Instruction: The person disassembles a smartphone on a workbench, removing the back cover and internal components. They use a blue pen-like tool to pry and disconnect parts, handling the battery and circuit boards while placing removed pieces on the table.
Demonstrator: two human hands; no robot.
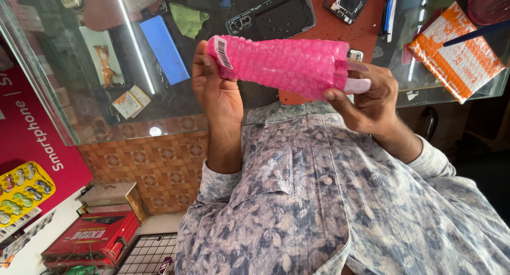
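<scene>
While the left hand grips one end of a pink bubble-wrap pouch, the right hand pinches the other. At twelve o'clock beyond it, a dark phone lies on an orange mat.

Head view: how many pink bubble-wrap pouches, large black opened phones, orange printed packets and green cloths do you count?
Pink bubble-wrap pouch: 1, held between the left hand and right hand
Large black opened phone: 1
Orange printed packet: 1
Green cloth: 1
Total: 4
</scene>
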